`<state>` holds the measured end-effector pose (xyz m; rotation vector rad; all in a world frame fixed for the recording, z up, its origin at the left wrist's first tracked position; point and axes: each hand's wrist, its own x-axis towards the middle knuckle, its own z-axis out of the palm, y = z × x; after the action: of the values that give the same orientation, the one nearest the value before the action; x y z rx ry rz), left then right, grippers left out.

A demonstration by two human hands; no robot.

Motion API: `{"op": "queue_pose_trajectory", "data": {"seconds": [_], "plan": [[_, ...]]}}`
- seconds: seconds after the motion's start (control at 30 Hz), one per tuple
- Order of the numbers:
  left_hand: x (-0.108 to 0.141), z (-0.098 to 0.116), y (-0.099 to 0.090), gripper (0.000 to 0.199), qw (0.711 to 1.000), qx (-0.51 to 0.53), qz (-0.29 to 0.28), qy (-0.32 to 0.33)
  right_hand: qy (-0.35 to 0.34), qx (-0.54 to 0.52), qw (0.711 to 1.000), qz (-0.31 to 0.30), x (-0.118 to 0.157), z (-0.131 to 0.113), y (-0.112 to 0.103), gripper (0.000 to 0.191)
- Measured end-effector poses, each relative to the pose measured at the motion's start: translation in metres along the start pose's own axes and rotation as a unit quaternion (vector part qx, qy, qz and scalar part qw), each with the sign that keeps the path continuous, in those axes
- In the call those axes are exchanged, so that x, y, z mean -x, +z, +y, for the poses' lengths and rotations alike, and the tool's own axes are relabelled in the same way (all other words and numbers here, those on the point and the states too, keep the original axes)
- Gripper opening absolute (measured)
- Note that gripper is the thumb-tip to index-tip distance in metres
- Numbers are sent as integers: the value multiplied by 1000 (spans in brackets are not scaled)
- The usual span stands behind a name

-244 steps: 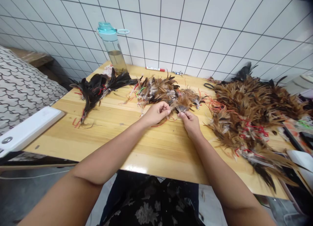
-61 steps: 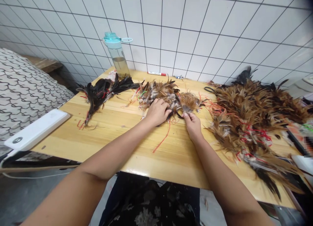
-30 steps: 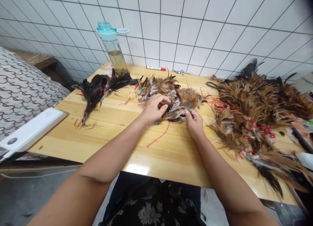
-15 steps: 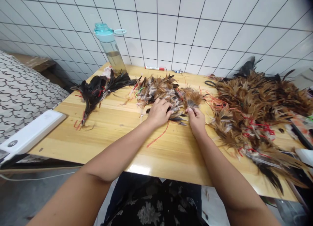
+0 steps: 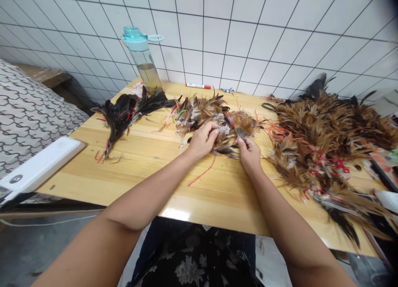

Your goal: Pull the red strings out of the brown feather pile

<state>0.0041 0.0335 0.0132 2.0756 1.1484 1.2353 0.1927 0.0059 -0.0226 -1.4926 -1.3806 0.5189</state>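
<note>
Nearest the camera, floral-print clothing (image 5: 189,270) adjoins the front edge of the wooden tabletop (image 5: 137,179). Both forearms extend over this edge, with the hands converging at mid-table.

Right hand (image 5: 250,154): thumb and fingers pinch the near end of a fan-shaped brown feather bundle (image 5: 246,122). The bundle lies at mid-table, tips directed toward the wall; gripping the narrow base probably keeps the quills together and leaves the vanes spread. Left hand (image 5: 200,143): fingers curled at the near side of the central feather pile (image 5: 202,109), thumb beside the index finger. Whether it grasps a feather cannot be told; its position suggests access to single feathers.

A loose red thread (image 5: 202,173) trails from the pile toward the front edge. To the left, a white elongated device (image 5: 43,160) sits at the table's side, apart from the feathers. Beyond it lie black feather bundles (image 5: 120,117), separate from the brown stock, presumably sorted by colour. To the right, a large brown feather heap (image 5: 323,121) carries red ties, which likely bind the quills.

At the rear, a red-and-white marker (image 5: 198,86) and an upright water bottle (image 5: 146,69) stand clear of the hands, before the tiled wall (image 5: 214,38).
</note>
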Motion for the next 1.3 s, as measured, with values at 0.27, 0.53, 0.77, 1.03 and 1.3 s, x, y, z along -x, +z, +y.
{"op": "queue_pose_trajectory", "data": {"seconds": [0.27, 0.53, 0.77, 1.03, 1.3], "plan": [[0, -3, 5, 16, 998, -31, -52, 20, -22, 2, 1000, -22, 4, -5, 5, 25], [2, -8, 10, 14, 994, -72, -67, 55, -37, -13, 998, -50, 6, -7, 8, 24], [2, -2, 8, 17, 996, -56, -26, 57, -6, -43, 998, -42, 4, -3, 8, 25], [3, -6, 10, 21, 989, -102, -18, 107, 12, -91, 993, -75, 6, 0, 14, 26], [3, -14, 8, 26, 974, -159, -64, 149, 25, -117, 990, -74, 5, 5, 15, 25]]}}
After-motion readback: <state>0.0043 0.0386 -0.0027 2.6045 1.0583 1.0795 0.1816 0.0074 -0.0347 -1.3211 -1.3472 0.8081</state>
